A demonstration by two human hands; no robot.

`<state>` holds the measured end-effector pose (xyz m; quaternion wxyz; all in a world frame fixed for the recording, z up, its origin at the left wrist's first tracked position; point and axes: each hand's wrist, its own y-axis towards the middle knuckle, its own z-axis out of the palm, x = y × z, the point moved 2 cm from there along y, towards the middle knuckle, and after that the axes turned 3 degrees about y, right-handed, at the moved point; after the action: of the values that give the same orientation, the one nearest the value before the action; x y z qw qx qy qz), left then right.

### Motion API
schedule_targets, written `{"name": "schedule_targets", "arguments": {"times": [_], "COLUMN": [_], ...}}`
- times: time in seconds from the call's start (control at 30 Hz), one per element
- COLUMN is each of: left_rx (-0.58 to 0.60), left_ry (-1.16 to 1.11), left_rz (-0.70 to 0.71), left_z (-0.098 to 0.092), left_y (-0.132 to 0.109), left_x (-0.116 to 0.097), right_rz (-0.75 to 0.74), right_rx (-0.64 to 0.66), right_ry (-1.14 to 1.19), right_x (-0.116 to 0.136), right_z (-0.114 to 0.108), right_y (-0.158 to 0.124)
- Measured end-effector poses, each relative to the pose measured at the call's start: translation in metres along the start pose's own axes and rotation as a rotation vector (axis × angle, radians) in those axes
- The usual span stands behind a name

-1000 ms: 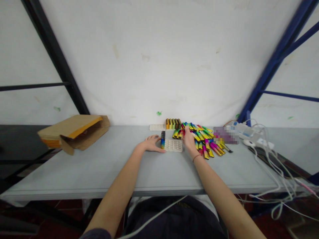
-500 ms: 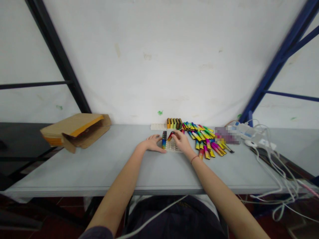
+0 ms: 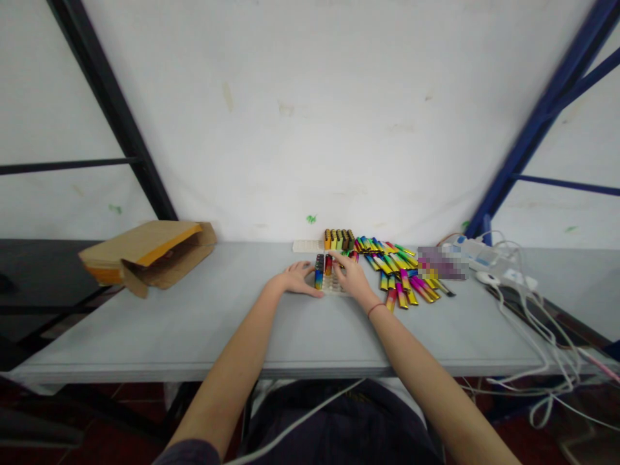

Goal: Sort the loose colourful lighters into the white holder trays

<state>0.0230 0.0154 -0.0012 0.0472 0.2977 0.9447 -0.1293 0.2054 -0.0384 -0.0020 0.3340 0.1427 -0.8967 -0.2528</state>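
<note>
Hands at a white tray point(image 3: 333, 286) on a grey table point(image 3: 194, 336)

The table carries a cardboard box point(image 3: 145, 255) far to the left and a loose pile of rainbow lighters point(image 3: 402, 274) to the right, lying flat, long axes fanned toward the wall; the tray sits mid-table between the hands; the left hand point(image 3: 295, 279) lies spread and flat against the tray's left edge, gripping nothing; the right hand point(image 3: 353, 279), the one nearer the pile, pinches a single lighter point(image 3: 329, 265) between thumb and fingertips, long axis upright, its foot over the tray, just right of a standing lighter point(image 3: 318, 271) at the tray's left end.
</note>
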Motion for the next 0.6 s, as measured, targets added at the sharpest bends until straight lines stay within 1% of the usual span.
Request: {"name": "schedule_targets", "arguments": {"times": [0.07, 0.1, 0.13, 0.23, 0.27, 0.33, 0.37, 0.43, 0.47, 0.53, 0.6], "left_rx": [-0.003, -0.004, -0.004, -0.001, 0.003, 0.011, 0.015, 0.017, 0.016, 0.016, 0.018], "left_ry": [-0.002, -0.004, -0.004, -0.002, -0.002, -0.004, -0.005, -0.007, -0.008, -0.008, -0.007], "left_rz": [0.005, 0.009, 0.012, 0.012, 0.009, 0.001, -0.001, -0.001, 0.000, -0.002, -0.005], "left_z": [0.001, 0.001, 0.000, -0.001, -0.001, -0.002, -0.003, -0.004, -0.004, -0.005, -0.005], "left_y": [0.001, 0.001, 0.001, 0.000, 0.000, -0.002, -0.002, -0.004, -0.004, -0.004, -0.005], "left_x": [0.001, 0.002, 0.002, 0.001, 0.001, -0.001, -0.001, -0.003, -0.003, -0.004, -0.004], "right_rz": [0.017, 0.061, 0.140, 0.487, 0.574, 0.730, 0.812, 0.964, 1.017, 1.069, 1.072], "right_rx": [-0.034, -0.078, -0.136, -0.351, -0.382, -0.366, -0.338, -0.257, -0.210, -0.137, -0.100], "right_ry": [-0.114, -0.178, -0.246, -0.437, -0.469, -0.503, -0.511, -0.493, -0.478, -0.461, -0.466], "right_x": [-0.003, -0.007, -0.012, -0.035, -0.043, -0.059, -0.066, -0.079, -0.083, -0.090, -0.093], "right_z": [-0.012, -0.021, -0.033, -0.074, -0.086, -0.102, -0.107, -0.111, -0.110, -0.108, -0.107], "right_y": [0.001, 0.002, 0.001, -0.006, -0.010, -0.019, -0.023, -0.030, -0.032, -0.034, -0.034]}}
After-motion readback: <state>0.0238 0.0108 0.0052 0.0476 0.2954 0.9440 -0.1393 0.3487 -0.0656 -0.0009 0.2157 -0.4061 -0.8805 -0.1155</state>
